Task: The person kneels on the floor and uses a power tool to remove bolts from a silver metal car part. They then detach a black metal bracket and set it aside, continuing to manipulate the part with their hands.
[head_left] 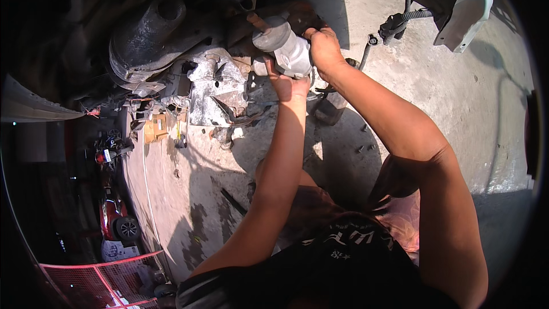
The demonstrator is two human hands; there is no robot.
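While left hand (290, 84) grips silvery, grey-capped metal housing (293, 54) with brown stub (258, 22), right hand (327, 52) alongside, grip unclear.

Harsh, sun-like light pales the concrete floor (446, 109) and throws firm-edged shadows across it, while the upper and far left sink to near black. The metal part (293, 55) shows bright (fairly crisp, too). The background red car (112, 217) looks murky; fisheye distortion bows the mesh fence (106, 282) and blackens the corners.
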